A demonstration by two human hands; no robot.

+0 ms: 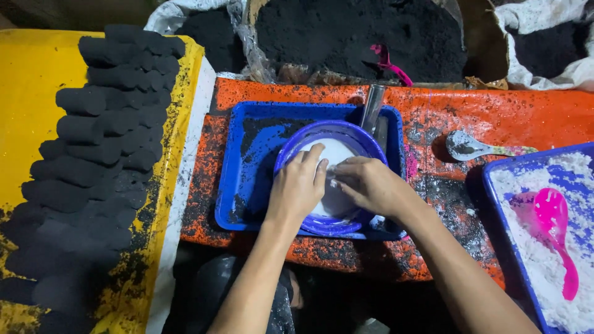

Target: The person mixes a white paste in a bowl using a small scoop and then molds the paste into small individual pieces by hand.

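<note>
left hand (pixel 297 188) and right hand (pixel 371 184) – fingers curled, pressing white paste in purple bowl (pixel 291 154) | bowl sits in blue tray (pixel 247 161) | risk – black powder (pixel 260 133) in the tray likely soils the paste

Lighting: bright, even, from overhead; colours saturated. Soft shadow below the orange table (pixel 495 111) edge at 6 o'clock, near-black there. Black powder heap (pixel 365 34) at 12 o'clock lacks detail. Mild glare on pink spoon (pixel 554 226) at 4 o'clock. Focus sharp at centre; slight softening at edges.
</note>
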